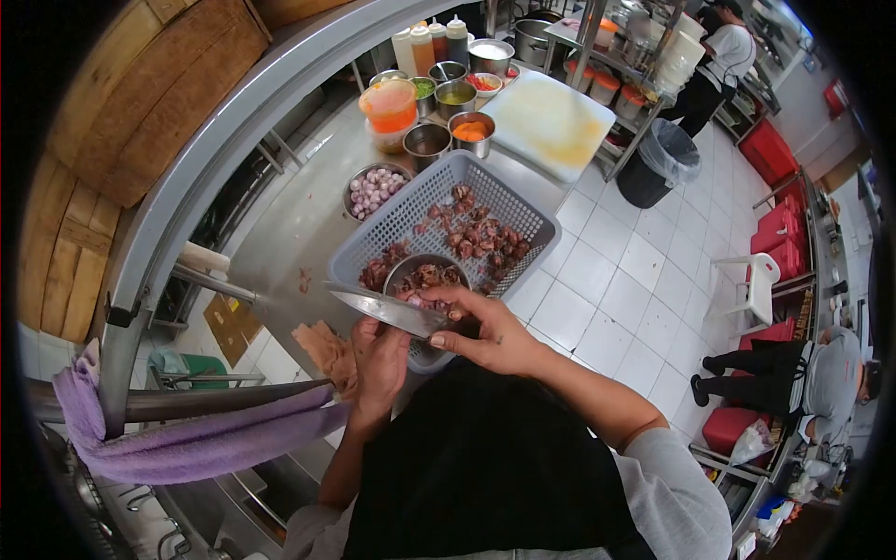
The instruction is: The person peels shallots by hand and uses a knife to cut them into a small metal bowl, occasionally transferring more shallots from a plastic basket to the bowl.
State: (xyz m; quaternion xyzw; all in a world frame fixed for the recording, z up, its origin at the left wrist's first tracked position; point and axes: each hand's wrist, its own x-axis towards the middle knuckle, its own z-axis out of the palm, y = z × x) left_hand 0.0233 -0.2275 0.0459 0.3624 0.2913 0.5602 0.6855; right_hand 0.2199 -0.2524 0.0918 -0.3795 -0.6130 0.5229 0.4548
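Black cloth of your apron (485, 457) fills the space nearest the camera, with your two forearms reaching past it on either side. Your right hand (478, 329) has its fingers and thumb closed around the wide end of the knife (385, 308), whose blade points away from them to the left. Your left hand (381, 362) is raised just below the blade, fingers bent up towards its lower edge; you cannot tell from this view whether they grip anything.

Just beyond your right fingertips, the metal bowl (427, 259) holds purplish and brown pieces and sits inside the grey perforated basket (347, 259). More reddish-brown pieces (474, 233) lie in the basket, farther out from your fingers. Left of your left fingers, the brown peels (322, 350) lie on the steel table (280, 238), and the purple towel (215, 439) hangs over a rail, lower and farther left.

Well beyond both sets of fingers, the bowl of small purple onions (376, 190) stands near the basket's far left side. Past the basket are the tub with orange contents (388, 105), several metal containers, and the white cutting board (544, 121) to the right, stained yellow.
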